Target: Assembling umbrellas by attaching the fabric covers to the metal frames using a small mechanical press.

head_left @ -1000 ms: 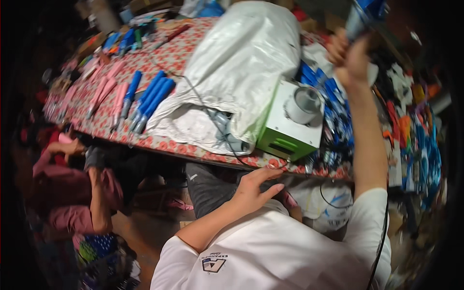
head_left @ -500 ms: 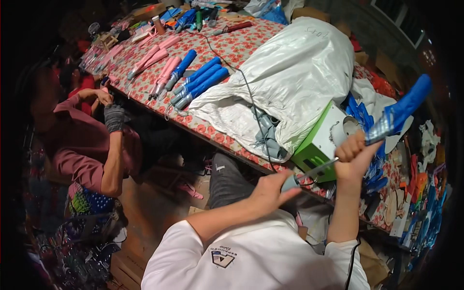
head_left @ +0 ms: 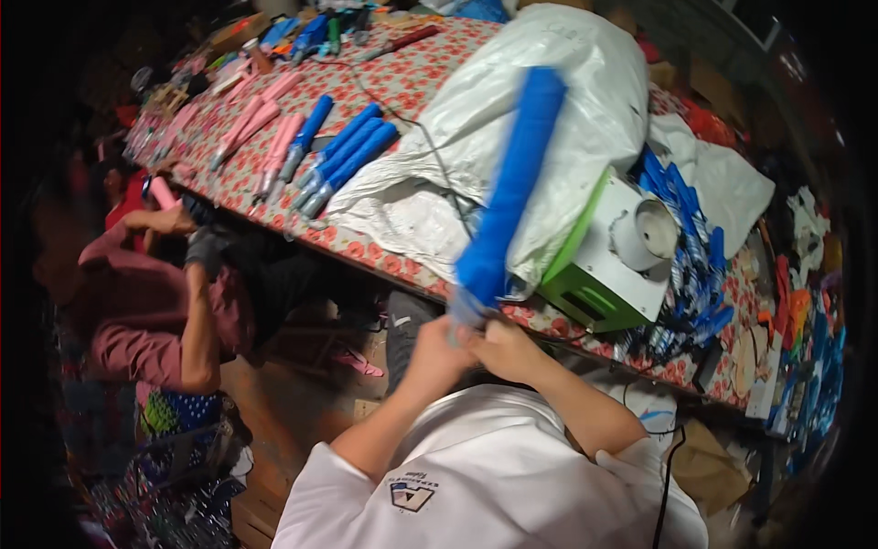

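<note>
A blue folding umbrella (head_left: 514,174), blurred by motion, stands up from my hands, its top leaning slightly right and away from me over the white sack. My left hand (head_left: 435,355) is wrapped round its lower end, just in front of my waist. Against it my right hand (head_left: 509,349) is closed at the same end, its fingers curled. The handle is mostly hidden between the two hands. Several blue umbrellas with grey handles (head_left: 352,153) lie on the table at the left of the sack.
A big white sack (head_left: 567,82) lies on the flowered table (head_left: 366,242). Beside it stands a green and white box (head_left: 608,261) with a round metal opening. More blue umbrellas (head_left: 681,220) are heaped at right. Pink umbrellas (head_left: 247,123) lie far left, near a seated co-worker (head_left: 165,311).
My right hand has come down and left with the umbrella to meet my left hand. The bare metal shaft between the hands no longer shows. The view has shifted slightly.
</note>
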Motion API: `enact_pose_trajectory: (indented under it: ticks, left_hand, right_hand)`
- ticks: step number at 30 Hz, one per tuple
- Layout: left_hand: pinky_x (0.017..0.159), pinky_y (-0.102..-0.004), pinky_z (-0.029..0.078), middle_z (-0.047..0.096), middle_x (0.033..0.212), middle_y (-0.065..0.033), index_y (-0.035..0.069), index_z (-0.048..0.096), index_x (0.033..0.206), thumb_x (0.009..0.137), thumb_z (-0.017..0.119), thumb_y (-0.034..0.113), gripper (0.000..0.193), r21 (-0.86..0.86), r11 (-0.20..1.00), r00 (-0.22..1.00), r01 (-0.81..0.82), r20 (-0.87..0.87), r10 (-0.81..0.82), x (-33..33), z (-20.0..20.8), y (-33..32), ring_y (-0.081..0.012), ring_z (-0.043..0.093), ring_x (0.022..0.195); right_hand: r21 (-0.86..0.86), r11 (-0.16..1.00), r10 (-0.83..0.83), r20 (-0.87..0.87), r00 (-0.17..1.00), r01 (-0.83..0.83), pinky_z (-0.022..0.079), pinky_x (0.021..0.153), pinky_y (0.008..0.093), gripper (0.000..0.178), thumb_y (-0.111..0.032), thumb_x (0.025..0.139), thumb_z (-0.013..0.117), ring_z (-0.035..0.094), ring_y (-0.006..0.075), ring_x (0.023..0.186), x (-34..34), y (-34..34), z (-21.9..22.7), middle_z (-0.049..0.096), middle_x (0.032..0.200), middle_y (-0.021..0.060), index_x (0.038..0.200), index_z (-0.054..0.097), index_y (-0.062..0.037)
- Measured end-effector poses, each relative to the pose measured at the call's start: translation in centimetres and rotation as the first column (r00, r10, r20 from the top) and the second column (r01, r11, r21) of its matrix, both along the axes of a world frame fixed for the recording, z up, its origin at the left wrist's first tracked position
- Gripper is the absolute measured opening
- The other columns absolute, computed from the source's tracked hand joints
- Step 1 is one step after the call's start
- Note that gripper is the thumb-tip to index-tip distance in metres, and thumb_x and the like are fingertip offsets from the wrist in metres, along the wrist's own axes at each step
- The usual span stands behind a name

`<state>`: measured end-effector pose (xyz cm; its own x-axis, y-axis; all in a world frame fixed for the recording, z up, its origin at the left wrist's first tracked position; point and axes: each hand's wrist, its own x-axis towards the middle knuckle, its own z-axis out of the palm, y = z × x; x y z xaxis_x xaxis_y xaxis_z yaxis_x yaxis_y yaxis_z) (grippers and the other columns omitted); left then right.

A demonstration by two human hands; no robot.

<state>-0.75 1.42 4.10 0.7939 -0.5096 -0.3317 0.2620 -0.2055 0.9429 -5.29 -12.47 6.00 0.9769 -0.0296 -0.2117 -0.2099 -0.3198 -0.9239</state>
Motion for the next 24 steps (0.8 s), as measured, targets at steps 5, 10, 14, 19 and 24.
enact_pose_trajectory:
  ticks: [5, 10, 14, 19, 24]
  left_hand:
    - [0.045, -0.0199, 0.032, 0.052, 0.063, 0.0002, 0.007, 0.058, 0.082, 0.072, 0.067, 0.007, 0.014, 0.146, 0.929, 0.937, -0.339, -0.040, 0.348, 8.9, -3.0, 3.6, -0.0064, 0.041, 0.048]
    - [0.083, -0.0416, 0.049, 0.065, 0.096, -0.0202, -0.001, 0.060, 0.117, 0.076, 0.071, 0.024, 0.049, 0.517, 0.591, 0.580, -0.619, 0.808, -0.101, 26.0, -11.4, 9.8, -0.0381, 0.062, 0.090]
    - [0.082, -0.0405, 0.049, 0.063, 0.102, -0.0209, 0.004, 0.060, 0.120, 0.078, 0.069, 0.025, 0.047, 0.555, 0.666, 0.540, -0.498, 0.800, -0.262, 25.9, -12.1, 2.5, -0.0376, 0.061, 0.091]
    - [0.071, -0.0376, 0.051, 0.068, 0.084, -0.0172, -0.003, 0.064, 0.106, 0.074, 0.071, 0.034, 0.050, 0.527, 0.848, 0.829, 0.052, 0.451, -0.331, 16.8, -16.5, -6.9, -0.0343, 0.064, 0.075]
    - [0.071, -0.0383, 0.050, 0.067, 0.085, -0.0199, -0.003, 0.063, 0.100, 0.072, 0.071, 0.035, 0.048, 0.800, 0.594, 0.773, 0.083, 0.325, -0.545, 16.2, -14.8, -10.0, -0.0370, 0.063, 0.077]
  right_hand:
    - [0.234, 0.968, -0.088, -0.035, 0.995, 0.094, 0.047, 0.088, 0.0304, 0.055, -0.026, 0.086, 0.069, 0.058, 0.0203, 0.101, -4.8, -3.9, -2.4, 0.059, 0.120, 0.0170, 0.129, 0.050, 0.0029]
    - [0.012, 0.987, -0.159, -0.102, 0.982, 0.161, 0.049, 0.075, 0.0264, 0.037, -0.014, 0.080, 0.073, 0.060, 0.0168, 0.082, -9.8, -6.2, -2.6, 0.066, 0.096, 0.0122, 0.111, 0.062, 0.0037]
    - [-0.120, 0.885, -0.466, -0.225, 0.856, 0.451, 0.048, 0.060, 0.0237, 0.023, -0.014, 0.080, 0.072, 0.057, 0.0138, 0.063, -12.7, -9.0, -1.0, 0.067, 0.077, 0.0072, 0.095, 0.069, 0.0029]
    - [-0.466, 0.347, -0.848, 0.214, 0.484, 0.814, 0.045, 0.054, 0.0331, 0.024, -0.023, 0.085, 0.060, 0.058, 0.0241, 0.054, -16.5, -20.8, -6.1, 0.065, 0.064, 0.0089, 0.079, 0.068, -0.0016]
    - [-0.729, 0.068, -0.832, 0.335, 0.442, 0.681, 0.050, 0.070, 0.0420, 0.026, -0.026, 0.081, 0.063, 0.063, 0.0349, 0.074, -15.9, -28.0, -9.0, 0.068, 0.084, 0.0139, 0.090, 0.070, -0.0026]
